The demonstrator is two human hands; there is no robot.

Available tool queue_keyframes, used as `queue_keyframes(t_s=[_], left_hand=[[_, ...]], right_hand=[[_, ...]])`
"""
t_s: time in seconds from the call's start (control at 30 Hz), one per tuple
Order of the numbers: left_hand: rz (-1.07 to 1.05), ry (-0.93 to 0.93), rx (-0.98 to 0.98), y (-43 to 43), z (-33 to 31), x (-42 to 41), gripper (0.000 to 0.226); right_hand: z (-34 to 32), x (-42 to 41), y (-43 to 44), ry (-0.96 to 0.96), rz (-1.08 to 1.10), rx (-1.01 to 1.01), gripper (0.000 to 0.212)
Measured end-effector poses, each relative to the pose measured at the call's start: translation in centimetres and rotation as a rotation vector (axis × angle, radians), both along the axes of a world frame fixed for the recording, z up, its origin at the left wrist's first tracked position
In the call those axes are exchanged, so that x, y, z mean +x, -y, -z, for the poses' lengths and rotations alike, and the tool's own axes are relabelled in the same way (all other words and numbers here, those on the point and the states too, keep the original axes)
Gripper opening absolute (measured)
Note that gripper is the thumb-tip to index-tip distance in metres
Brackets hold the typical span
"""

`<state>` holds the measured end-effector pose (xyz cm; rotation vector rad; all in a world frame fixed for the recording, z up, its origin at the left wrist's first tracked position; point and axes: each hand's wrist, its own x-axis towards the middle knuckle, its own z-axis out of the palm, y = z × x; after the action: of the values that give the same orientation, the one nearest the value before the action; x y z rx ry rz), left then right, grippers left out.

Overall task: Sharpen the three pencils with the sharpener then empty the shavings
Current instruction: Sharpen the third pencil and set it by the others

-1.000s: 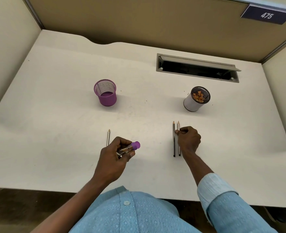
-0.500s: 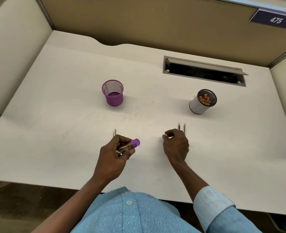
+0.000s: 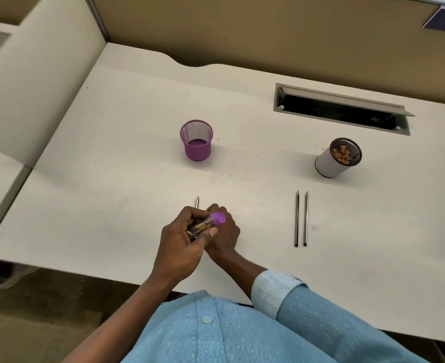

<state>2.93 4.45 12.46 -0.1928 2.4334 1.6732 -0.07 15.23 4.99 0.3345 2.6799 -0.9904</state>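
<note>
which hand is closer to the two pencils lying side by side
Right. The right hand is just left of the two pencils; the left hand, gripping the sharpener, is farther left, beyond the right hand.

gap between purple cup (image 3: 196, 142) and white cup (image 3: 332, 162), two pencils (image 3: 297, 218) nearer

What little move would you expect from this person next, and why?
Probably the right hand picks up the single thin pencil lying by it. The left hand grips the clear tube sharpener with a purple cap, and the right hand sits beside that pencil, away from the two pencils lying together.
</note>
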Motion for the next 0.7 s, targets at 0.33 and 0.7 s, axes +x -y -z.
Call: queue_keyframes(t_s=[0.33, 0.7], left_hand=[[0.033, -0.002, 0.024, -0.6, 0.3, -0.9, 0.026], [0.104, 0.033, 0.048, -1.5, 0.8, -2.0, 0.023]], right_hand=[[0.0, 0.8, -3.1, 0.054, 0.127, 0.055, 0.017], [-5.1, 3.4, -14.2, -0.184, 0.197, -0.486, 0.010]])
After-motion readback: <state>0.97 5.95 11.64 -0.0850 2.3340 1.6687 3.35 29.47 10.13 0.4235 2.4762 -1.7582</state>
